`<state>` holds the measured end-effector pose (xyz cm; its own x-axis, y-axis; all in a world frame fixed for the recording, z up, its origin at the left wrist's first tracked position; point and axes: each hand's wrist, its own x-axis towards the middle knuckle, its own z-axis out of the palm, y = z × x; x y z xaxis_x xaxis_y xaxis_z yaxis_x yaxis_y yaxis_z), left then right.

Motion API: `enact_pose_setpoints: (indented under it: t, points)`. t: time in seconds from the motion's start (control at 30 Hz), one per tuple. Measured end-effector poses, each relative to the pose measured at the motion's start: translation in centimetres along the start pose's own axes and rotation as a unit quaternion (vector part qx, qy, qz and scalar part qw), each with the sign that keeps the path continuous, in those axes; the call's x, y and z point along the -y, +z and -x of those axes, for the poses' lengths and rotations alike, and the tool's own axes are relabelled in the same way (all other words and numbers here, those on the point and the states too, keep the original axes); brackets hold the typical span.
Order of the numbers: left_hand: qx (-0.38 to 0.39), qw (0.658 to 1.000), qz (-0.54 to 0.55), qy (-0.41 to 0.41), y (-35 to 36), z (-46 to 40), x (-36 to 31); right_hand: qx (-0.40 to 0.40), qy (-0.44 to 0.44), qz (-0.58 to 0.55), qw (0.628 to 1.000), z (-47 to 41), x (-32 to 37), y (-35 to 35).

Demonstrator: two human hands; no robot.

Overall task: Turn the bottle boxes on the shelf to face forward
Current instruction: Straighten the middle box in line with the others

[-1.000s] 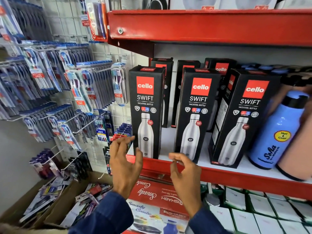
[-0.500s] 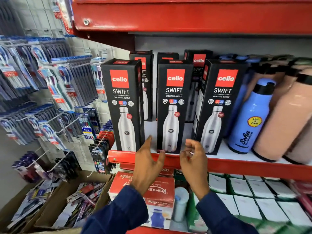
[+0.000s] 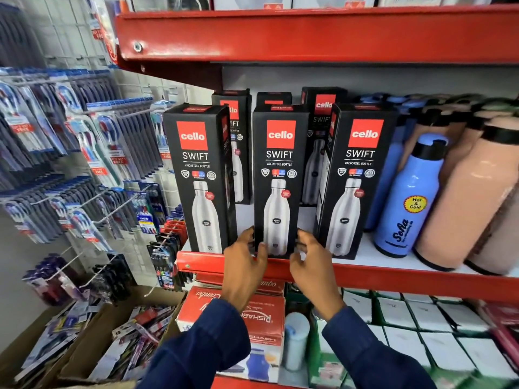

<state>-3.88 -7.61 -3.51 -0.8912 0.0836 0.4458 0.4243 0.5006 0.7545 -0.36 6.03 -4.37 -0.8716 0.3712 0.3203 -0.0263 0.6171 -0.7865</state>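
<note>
Three black Cello Swift bottle boxes stand in the front row on the red shelf (image 3: 393, 276): the left box (image 3: 198, 178), the middle box (image 3: 279, 175) and the right box (image 3: 356, 175). All three show their printed fronts. More black boxes (image 3: 320, 113) stand behind them. My left hand (image 3: 244, 259) grips the lower left edge of the middle box. My right hand (image 3: 311, 256) holds its lower right edge. Both hands' fingers wrap the box's sides near its base.
Blue (image 3: 407, 197) and peach (image 3: 471, 197) bottles stand at the right of the same shelf. A red shelf (image 3: 309, 35) hangs overhead. Toothbrush packs (image 3: 84, 153) hang on a grid at left. Red and white boxes (image 3: 252, 318) fill the shelf below; cartons (image 3: 70, 346) sit on the floor.
Both hands rose from below the shelf edge and closed on the base of the middle box. The view shifted so the boxes sit more centrally.
</note>
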Motion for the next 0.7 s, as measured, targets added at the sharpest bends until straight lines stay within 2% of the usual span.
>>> enact_pose_setpoints:
  t: [0.57,0.7]
  points:
    - [-0.041,0.999,-0.014,-0.015,-0.3,1.0,0.7,-0.008,-0.022,-0.004,1.000,0.7,-0.3,-0.3]
    - [-0.078,0.997,-0.004,-0.013,-0.4,1.6,0.2,-0.028,-0.026,-0.030,0.999,1.0,-0.3,-0.9]
